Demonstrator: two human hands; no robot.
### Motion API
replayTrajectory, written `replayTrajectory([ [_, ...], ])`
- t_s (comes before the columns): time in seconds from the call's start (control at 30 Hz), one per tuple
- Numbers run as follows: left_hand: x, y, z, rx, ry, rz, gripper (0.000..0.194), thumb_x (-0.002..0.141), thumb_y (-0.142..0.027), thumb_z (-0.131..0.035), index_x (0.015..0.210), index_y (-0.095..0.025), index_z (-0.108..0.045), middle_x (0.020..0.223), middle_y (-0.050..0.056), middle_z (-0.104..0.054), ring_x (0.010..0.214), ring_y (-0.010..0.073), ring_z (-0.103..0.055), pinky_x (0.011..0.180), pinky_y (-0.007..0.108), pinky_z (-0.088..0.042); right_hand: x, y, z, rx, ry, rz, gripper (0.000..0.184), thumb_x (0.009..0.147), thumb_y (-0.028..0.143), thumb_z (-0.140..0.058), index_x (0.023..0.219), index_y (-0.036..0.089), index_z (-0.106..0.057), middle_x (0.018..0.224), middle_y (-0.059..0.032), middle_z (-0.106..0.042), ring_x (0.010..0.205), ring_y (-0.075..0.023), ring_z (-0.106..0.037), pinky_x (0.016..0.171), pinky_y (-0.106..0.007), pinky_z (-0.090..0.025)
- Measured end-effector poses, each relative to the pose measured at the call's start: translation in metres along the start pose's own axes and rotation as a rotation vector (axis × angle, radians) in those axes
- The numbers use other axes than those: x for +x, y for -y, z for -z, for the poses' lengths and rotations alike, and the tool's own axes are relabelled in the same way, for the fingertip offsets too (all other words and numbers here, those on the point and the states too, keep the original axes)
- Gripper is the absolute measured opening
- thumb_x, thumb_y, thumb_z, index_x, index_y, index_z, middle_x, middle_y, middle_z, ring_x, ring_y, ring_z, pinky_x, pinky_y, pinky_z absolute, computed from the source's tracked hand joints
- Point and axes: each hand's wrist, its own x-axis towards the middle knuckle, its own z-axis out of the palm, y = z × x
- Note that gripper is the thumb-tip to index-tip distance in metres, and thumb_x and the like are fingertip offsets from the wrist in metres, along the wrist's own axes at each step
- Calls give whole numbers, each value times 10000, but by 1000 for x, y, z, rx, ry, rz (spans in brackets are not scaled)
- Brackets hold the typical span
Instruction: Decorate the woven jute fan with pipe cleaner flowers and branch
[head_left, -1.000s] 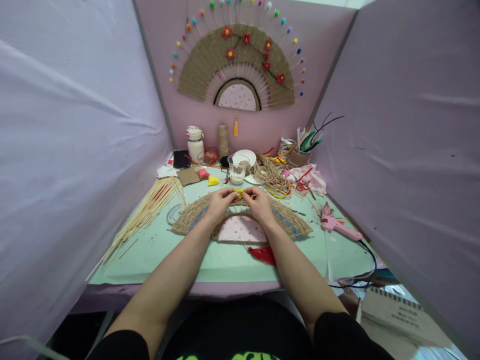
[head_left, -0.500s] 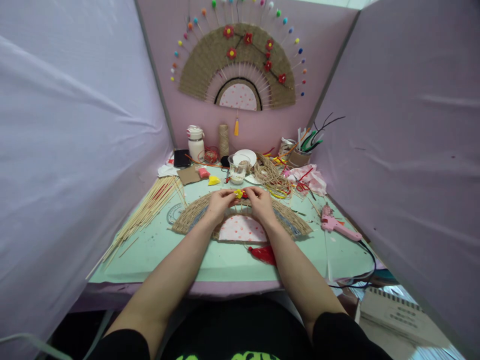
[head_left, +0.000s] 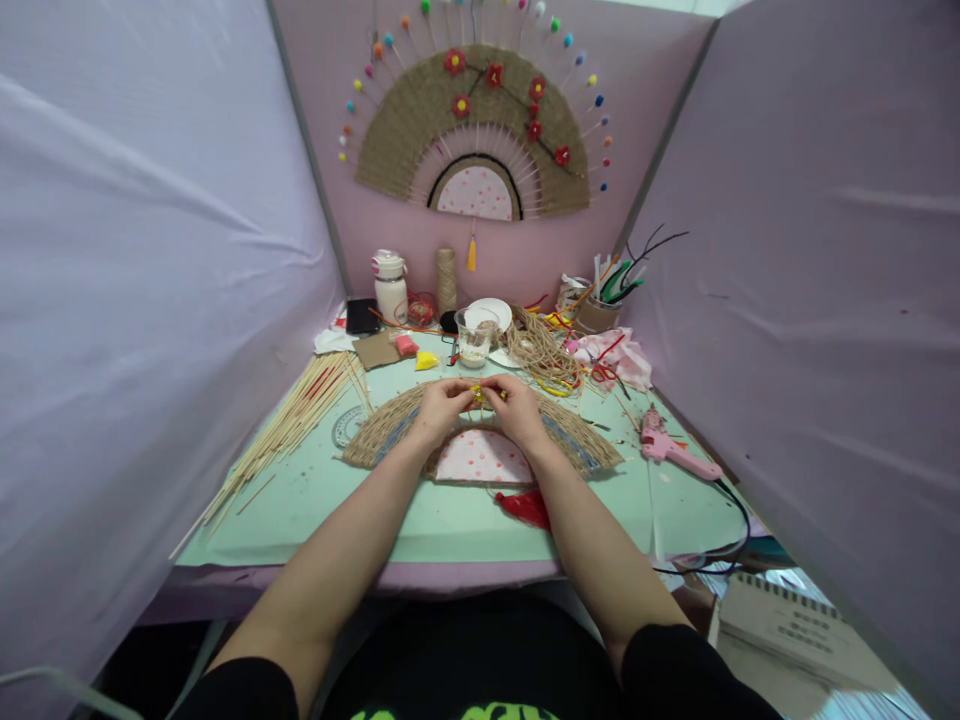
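Observation:
My left hand (head_left: 441, 412) and my right hand (head_left: 519, 410) meet above the middle of a woven twine fan (head_left: 369, 438) on the table. Between their pinched fingertips is a small yellow flower-like piece (head_left: 478, 394), mostly covered, and its material is too small to make out. Both hands are closed on it. A bit of yellow also shows at the right fingertips. The fan has blue bands and a white half-circle (head_left: 484, 460) with pink dots. Below it, partly behind my right forearm, lies a red tassel-like bundle (head_left: 525, 508).
Thin sticks (head_left: 292, 410) lie at the left, and a pink glue gun (head_left: 675, 450) with a cord at the right. Along the back stand a bottle (head_left: 390, 290), a twine spool (head_left: 446, 282), a plastic cup (head_left: 473, 345) and loose twine (head_left: 544, 345). A finished fan (head_left: 405, 125) hangs behind.
The fingertips have drawn closer around the yellow piece. The red part seen beside it before is now mostly hidden, and the right hand has turned slightly.

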Motion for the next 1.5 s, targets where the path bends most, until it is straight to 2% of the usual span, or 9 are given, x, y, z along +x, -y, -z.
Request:
replayTrajectory([
  [0.2, -1, -4, 3, 181, 32, -38, 141, 595, -211, -675, 704, -125, -700, 622, 37, -650, 569, 122, -559, 574, 250, -476, 2, -4, 5, -184, 113, 170, 176, 849, 218, -481, 848, 188, -654, 813, -64, -611, 823, -198, -532, 766, -310, -399],
  [0.33, 0, -4, 5, 254, 70, -47, 98, 602, -193, -648, 664, -136, -698, 571, 22, -626, 523, 110, -533, 539, 238, -455, 3, -3, 7, -217, 168, 210, 169, 849, 211, -486, 824, 191, -652, 811, -66, -604, 817, -203, -511, 761, -314, -391],
  [0.43, 0, -3, 4, 178, 53, -8, 110, 584, -209, -682, 661, -132, -689, 577, 24, -628, 535, 111, -549, 575, 251, -486, 3, -5, 5, -136, 140, 145, 154, 832, 213, -506, 814, 192, -657, 822, -61, -628, 825, -201, -536, 776, -318, -406],
  [0.6, 1, -6, 2, -93, -50, 134, 200, 538, -228, -751, 690, -123, -676, 720, 59, -685, 653, 139, -623, 705, 295, -535, 3, -7, 3, 100, 12, -115, 260, 857, 304, -460, 979, 186, -657, 889, -44, -687, 812, -179, -611, 769, -305, -451],
  [0.73, 0, -7, 3, -118, -47, 144, 218, 529, -240, -775, 680, -122, -670, 733, 68, -683, 665, 139, -623, 736, 310, -535, 2, -5, 2, 133, 31, -159, 255, 815, 351, -519, 882, 172, -688, 828, -44, -703, 760, -176, -622, 733, -298, -465],
  [1.0, -2, -6, 2, 22, -21, 67, 258, 529, -271, -772, 722, -124, -685, 676, 48, -666, 616, 126, -591, 637, 275, -514, -1, -4, -4, 157, 43, -182, 203, 729, 290, -560, 800, 150, -689, 721, -32, -686, 643, -146, -594, 632, -257, -452],
  [1.2, 0, 0, 4, 118, -8, -1, 211, 593, -275, -724, 732, -119, -698, 694, 62, -671, 623, 134, -595, 652, 287, -510, -1, -4, -3, 121, 25, -205, 189, 715, 262, -537, 767, 146, -677, 672, -22, -662, 605, -133, -566, 590, -235, -417],
  [1.37, 2, 6, 5, 256, 11, -110, 159, 634, -238, -671, 749, -137, -714, 693, 58, -679, 632, 153, -606, 624, 279, -496, -4, 3, -1, 41, 3, -182, 144, 703, 236, -519, 686, 166, -644, 595, 10, -612, 553, -116, -510, 561, -226, -374],
  [1.5, 2, 10, 4, 374, -17, -205, 137, 649, -225, -652, 748, -159, -720, 723, 57, -690, 673, 159, -610, 648, 272, -482, -7, 6, -2, -49, -27, -160, 109, 698, 219, -522, 640, 177, -604, 577, 20, -584, 552, -115, -491, 554, -228, -348],
])
